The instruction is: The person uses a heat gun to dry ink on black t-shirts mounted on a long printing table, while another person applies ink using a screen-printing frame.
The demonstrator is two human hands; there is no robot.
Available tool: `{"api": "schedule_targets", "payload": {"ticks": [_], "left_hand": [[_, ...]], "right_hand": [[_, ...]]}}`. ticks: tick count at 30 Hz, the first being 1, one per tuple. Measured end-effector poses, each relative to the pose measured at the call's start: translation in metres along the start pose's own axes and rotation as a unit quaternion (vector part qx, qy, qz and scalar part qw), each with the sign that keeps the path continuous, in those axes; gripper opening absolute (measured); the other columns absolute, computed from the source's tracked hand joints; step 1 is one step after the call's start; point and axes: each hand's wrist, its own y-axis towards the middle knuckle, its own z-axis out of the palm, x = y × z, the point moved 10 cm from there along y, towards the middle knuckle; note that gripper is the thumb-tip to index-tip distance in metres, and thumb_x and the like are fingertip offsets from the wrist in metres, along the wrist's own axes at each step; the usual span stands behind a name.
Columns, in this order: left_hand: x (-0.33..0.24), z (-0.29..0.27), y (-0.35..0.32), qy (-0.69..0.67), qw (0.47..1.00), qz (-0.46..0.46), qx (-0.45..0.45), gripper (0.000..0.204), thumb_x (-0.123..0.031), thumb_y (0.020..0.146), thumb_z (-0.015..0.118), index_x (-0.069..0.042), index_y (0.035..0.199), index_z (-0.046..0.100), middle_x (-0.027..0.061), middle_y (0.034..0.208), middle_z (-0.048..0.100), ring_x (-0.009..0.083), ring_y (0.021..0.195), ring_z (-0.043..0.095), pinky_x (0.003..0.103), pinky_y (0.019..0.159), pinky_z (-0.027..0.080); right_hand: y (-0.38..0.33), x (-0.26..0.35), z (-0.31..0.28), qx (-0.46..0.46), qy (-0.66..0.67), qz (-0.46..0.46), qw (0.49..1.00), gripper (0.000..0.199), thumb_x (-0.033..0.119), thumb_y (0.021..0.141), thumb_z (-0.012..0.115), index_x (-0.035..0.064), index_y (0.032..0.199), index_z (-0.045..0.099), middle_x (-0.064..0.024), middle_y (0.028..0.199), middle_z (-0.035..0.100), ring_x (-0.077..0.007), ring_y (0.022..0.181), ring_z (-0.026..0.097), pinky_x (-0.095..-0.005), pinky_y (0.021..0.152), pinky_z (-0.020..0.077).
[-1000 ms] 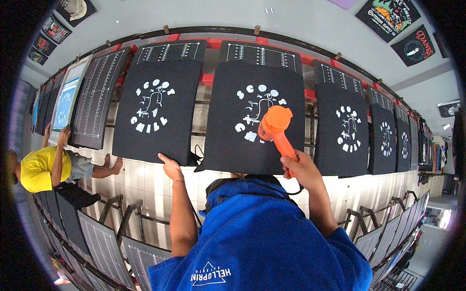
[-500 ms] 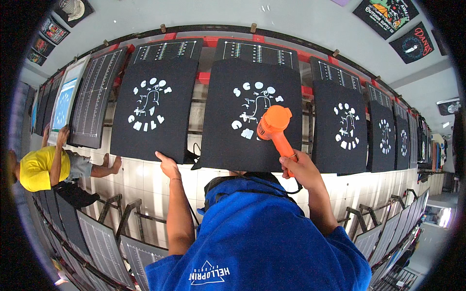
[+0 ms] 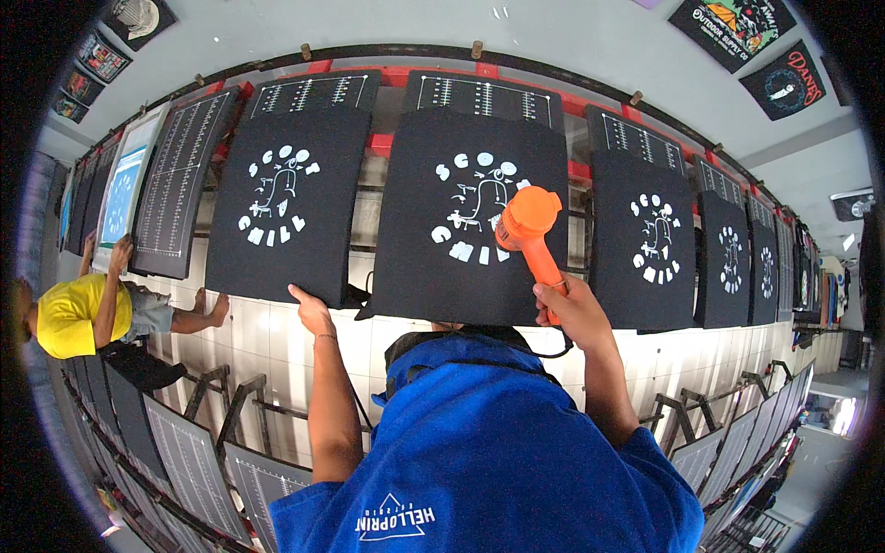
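My right hand is closed around the handle of an orange hand-held hot-air blower, shaped like a hair dryer. The blower's round head is over the lower right of the white print on a black T-shirt in front of me, covering part of it. That shirt lies flat on a dark board. To its left, another black T-shirt with the same print covers a board. At its near edge is my left hand, a finger stretched out against the cloth and the other fingers partly hidden.
More printed black shirts lie on boards to the right. At the left, a person in a yellow shirt holds a framed screen. A red and black metal rack carries the boards. Another row of boards stands behind me.
The blower has shifted slightly right and up over the print, uncovering more of the lower lettering. My left hand stays at the left shirt's edge, and the whole view has shifted slightly.
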Motion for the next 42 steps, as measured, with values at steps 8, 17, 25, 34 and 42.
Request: {"api": "schedule_targets", "payload": {"ticks": [8,17,25,34,42], "left_hand": [[0.018,0.026,0.006,-0.231,0.965,-0.067,0.101,0.085,-0.069,0.09,0.028,0.004,0.126,0.052,0.0132,0.119,0.061,0.0266,0.101,0.061,0.032,0.087,0.045],[-0.003,0.033,-0.018,-0.312,0.936,-0.071,0.147,0.078,-0.064,0.092,0.03,-0.002,0.137,0.04,0.0119,0.137,0.048,0.0272,0.118,0.053,0.035,0.096,0.043],[-0.001,0.015,-0.01,-0.206,0.978,-0.023,0.031,0.09,-0.067,0.091,0.031,0.015,0.125,0.049,0.0197,0.129,0.054,0.0307,0.117,0.053,0.034,0.101,0.037],[-0.006,-0.004,-0.015,-0.02,0.999,-0.025,-0.021,0.091,-0.069,0.091,0.027,0.013,0.118,0.056,0.0176,0.117,0.061,0.0285,0.105,0.057,0.035,0.094,0.041],[-0.009,-0.007,-0.017,0.009,0.999,-0.019,-0.05,0.095,-0.07,0.09,0.023,0.015,0.107,0.062,0.0241,0.111,0.064,0.0344,0.106,0.059,0.037,0.096,0.041]], "right_hand": [[0.0,-0.006,-0.007,0.029,0.017,0.014,0.999,0.034,0.027,0.089,0.064,-0.0022,0.103,0.054,-0.0027,0.075,0.055,-0.0084,0.059,0.056,-0.0232,0.054,0.0498],[-0.006,-0.006,-0.02,0.047,0.031,0.02,0.998,0.031,0.026,0.089,0.063,-0.0013,0.101,0.054,-0.0019,0.074,0.056,-0.0082,0.059,0.056,-0.0231,0.054,0.0489],[0.001,-0.003,-0.042,0.014,0.05,0.018,0.998,0.029,0.025,0.089,0.063,-0.0009,0.1,0.054,-0.0009,0.073,0.053,-0.0075,0.059,0.054,-0.0234,0.055,0.0484],[0.01,-0.004,-0.039,0.002,0.05,-0.011,0.999,0.027,0.025,0.09,0.062,-0.0001,0.097,0.055,-0.0004,0.073,0.054,-0.0082,0.058,0.055,-0.0227,0.054,0.0479],[0.01,0.003,-0.039,-0.005,0.035,-0.02,0.999,0.024,0.024,0.09,0.061,0.0016,0.095,0.056,-0.0002,0.073,0.054,-0.0082,0.058,0.055,-0.0229,0.054,0.0479]]}}
